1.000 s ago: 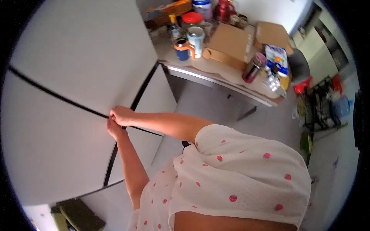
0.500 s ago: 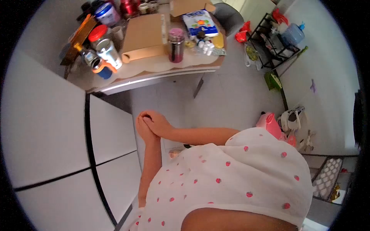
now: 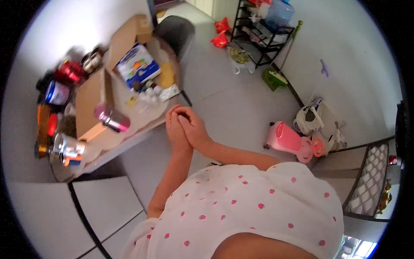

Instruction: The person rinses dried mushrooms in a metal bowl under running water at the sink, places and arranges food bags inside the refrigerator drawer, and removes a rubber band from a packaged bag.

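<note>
My left hand (image 3: 175,131) and my right hand (image 3: 195,128) are pressed together in front of my body, near the table's corner. The right hand's fingers lie over the left palm, and both hands are closed. A small dark gap shows between them, and whatever may be inside is hidden. Nearest to the hands on the table (image 3: 148,127) are a pink-and-dark bottle (image 3: 112,118), small white bottles (image 3: 149,96) and a pale packet (image 3: 169,92). None of these touches my hands.
An open cardboard box (image 3: 89,103), a blue-white bag (image 3: 138,67) and several jars crowd the table. A grey chair (image 3: 174,34) stands behind. On the right are a pink ride-on toy (image 3: 286,138), a green dustpan (image 3: 274,80) and a black rack (image 3: 258,43). White cabinets (image 3: 39,216) line the left.
My view has turned to the right, so the table now sits further left and more of the right wall shows. My hands stay clasped together and are now close to the table's corner.
</note>
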`<state>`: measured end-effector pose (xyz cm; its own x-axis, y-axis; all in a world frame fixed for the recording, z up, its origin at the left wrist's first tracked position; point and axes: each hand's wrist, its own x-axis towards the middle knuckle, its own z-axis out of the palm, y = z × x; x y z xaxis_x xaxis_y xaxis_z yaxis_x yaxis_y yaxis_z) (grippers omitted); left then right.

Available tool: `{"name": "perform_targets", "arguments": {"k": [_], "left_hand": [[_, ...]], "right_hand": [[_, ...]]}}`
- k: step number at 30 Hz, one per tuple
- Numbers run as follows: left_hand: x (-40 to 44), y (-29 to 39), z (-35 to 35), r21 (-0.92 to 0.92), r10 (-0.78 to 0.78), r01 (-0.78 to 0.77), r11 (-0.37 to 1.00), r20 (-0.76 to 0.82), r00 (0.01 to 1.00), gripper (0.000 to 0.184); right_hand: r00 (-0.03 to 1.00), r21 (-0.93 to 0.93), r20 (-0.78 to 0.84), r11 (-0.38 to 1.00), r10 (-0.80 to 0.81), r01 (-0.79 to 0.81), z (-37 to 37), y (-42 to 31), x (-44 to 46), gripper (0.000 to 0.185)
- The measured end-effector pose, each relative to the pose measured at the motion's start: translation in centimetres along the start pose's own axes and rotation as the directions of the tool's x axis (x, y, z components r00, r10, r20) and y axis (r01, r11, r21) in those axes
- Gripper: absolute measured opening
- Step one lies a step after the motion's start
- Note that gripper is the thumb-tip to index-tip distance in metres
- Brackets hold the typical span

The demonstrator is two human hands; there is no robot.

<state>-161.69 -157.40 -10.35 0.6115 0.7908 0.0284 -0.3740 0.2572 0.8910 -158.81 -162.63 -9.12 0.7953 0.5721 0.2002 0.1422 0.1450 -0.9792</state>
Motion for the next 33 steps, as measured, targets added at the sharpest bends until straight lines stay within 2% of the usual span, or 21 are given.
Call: {"name": "perform_targets", "arguments": {"k": [1,2,4,5,6,8,9,11,12,13,14,15,17,18,19,23,25,26,28,31,33], "left_hand": [[1.1,-1.2,2.8,-0.006,-0.006,0.006,1.000,0.019,1.000,0.024],[1.8,-2.1,5.6,0.140,0.051,-0.059,0.988,0.060,0.997,0.024],[3.2,-3.6,10.4,0.285,0.081,-0.110,0.952,0.114,0.990,0.023],[4.0,-4.3,12.4,0.112,-0.076,0.061,0.992,0.135,0.988,0.023],[4.8,-5.0,14.2,-0.055,-0.226,0.239,0.969,0.179,0.958,0.022],[6.7,-7.1,16.8,0.024,-0.260,0.260,0.965,0.195,0.946,0.021],[7.6,-8.4,17.7,0.242,-0.133,0.075,0.967,0.237,0.962,0.022],[9.9,-10.8,19.4,0.438,-0.037,-0.112,0.892,0.317,0.948,0.022],[11.4,-11.6,20.4,0.305,-0.194,0.117,0.945,0.234,0.953,0.021],[12.9,-12.4,21.3,0.146,-0.358,0.336,0.931,0.171,0.918,0.021],[14.7,-13.7,22.3,0.148,-0.367,0.344,0.927,0.177,0.913,0.021],[16.5,-14.7,23.5,0.291,-0.239,0.162,0.943,0.252,0.938,0.022],[20.3,-16.3,26.5,0.395,-0.116,-0.025,0.918,0.331,0.937,0.022],[22.2,-15.7,29.1,0.271,-0.282,0.211,0.939,0.258,0.924,0.022],[24.3,-15.9,31.5,0.125,-0.440,0.422,0.898,0.218,0.871,0.022],[31.3,-18.3,38.8,0.050,-0.428,0.434,0.900,0.303,0.852,0.023],[34.4,-18.7,41.9,0.196,-0.443,0.399,0.896,0.319,0.838,0.023],[36.3,-20.5,42.7,0.186,-0.431,0.390,0.902,0.319,0.844,0.023],[40.0,-24.4,44.2,0.008,-0.427,0.449,0.894,0.321,0.845,0.025],[45.9,-24.7,47.5,0.041,-0.469,0.473,0.880,0.232,0.852,0.025],[50.6,-27.1,48.7,-0.046,-0.410,0.426,0.903,0.200,0.890,0.025]], "right_hand": [[0.999,0.017,-0.032,1.000,0.007,-0.007,-2.6,-0.3,1.7,0.019],[0.999,0.007,-0.048,1.000,0.008,-0.007,-4.8,-0.6,3.2,0.019],[0.981,-0.009,-0.182,0.997,0.069,-0.071,-9.0,-0.5,5.6,0.019],[0.977,-0.004,-0.198,0.996,0.081,-0.084,-10.7,-0.1,6.8,0.019],[0.964,0.047,-0.257,0.997,0.064,-0.054,-12.3,0.4,7.9,0.019],[0.939,0.108,-0.338,0.994,0.062,-0.027,-14.8,1.8,10.3,0.018],[0.930,0.090,-0.361,0.995,0.072,-0.042,-15.8,2.5,11.3,0.018],[0.912,0.075,-0.399,0.995,0.096,-0.072,-17.7,4.2,13.7,0.019],[0.914,0.093,-0.387,0.992,0.119,-0.090,-18.5,5.1,15.3,0.019],[0.917,0.110,-0.373,0.988,0.140,-0.107,-19.2,6.1,16.9,0.019],[0.913,0.107,-0.382,0.988,0.144,-0.111,-20.2,7.3,18.8,0.019],[0.911,0.080,-0.392,0.991,0.129,-0.106,-21.2,7.9,21.0,0.020],[0.914,0.037,-0.389,0.993,0.114,-0.109,-23.6,8.8,25.5,0.020],[0.910,-0.011,-0.400,0.992,0.114,-0.129,-25.1,8.0,27.9,0.020],[0.906,-0.059,-0.411,0.988,0.104,-0.140,-26.6,7.7,30.6,0.021],[0.880,0.000,-0.474,0.999,0.030,-0.034,-31.3,7.8,39.2,0.022],[0.845,0.022,-0.532,0.999,0.051,-0.047,-33.1,7.6,42.8,0.022],[0.851,0.016,-0.523,0.999,0.040,-0.038,-34.0,8.7,44.8,0.022],[0.859,-0.008,-0.508,0.996,0.070,-0.085,-35.8,11.0,48.9,0.022],[0.912,0.033,-0.396,0.994,0.110,-0.105,-37.8,12.0,56.0,0.022],[0.944,0.008,-0.308,0.993,0.115,-0.118,-38.9,12.6,61.1,0.022]]}}
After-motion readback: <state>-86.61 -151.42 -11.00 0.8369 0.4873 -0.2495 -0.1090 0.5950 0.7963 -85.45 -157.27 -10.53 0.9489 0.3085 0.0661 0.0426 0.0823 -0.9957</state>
